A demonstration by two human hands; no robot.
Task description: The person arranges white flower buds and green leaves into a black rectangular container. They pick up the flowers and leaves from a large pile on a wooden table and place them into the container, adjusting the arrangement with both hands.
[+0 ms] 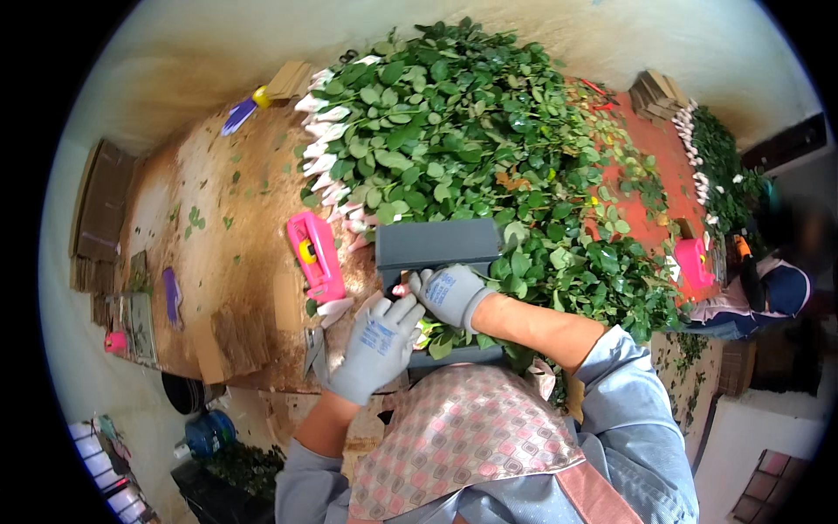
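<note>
Both my hands wear grey gloves and meet over a dark grey trough-like box point(436, 244) at the table's front edge. A small pale pink rose bud point(401, 290) shows between their fingertips. My left hand point(377, 345) curls its fingers together at the bud from the left. From the right, my right hand point(449, 295) is closed just beside it, its fingers bent down into the box. The rose's stem is hidden under the gloves. Green leaves point(443, 339) stick out below my hands within the box.
A large heap of leafy rose stems point(454, 131), heads wrapped in white, fills the table's far middle. Left of the box stand a pink tape dispenser point(315, 258) and cardboard pieces point(231, 342). Another person point(768, 293) works at right near a second pink dispenser point(693, 262).
</note>
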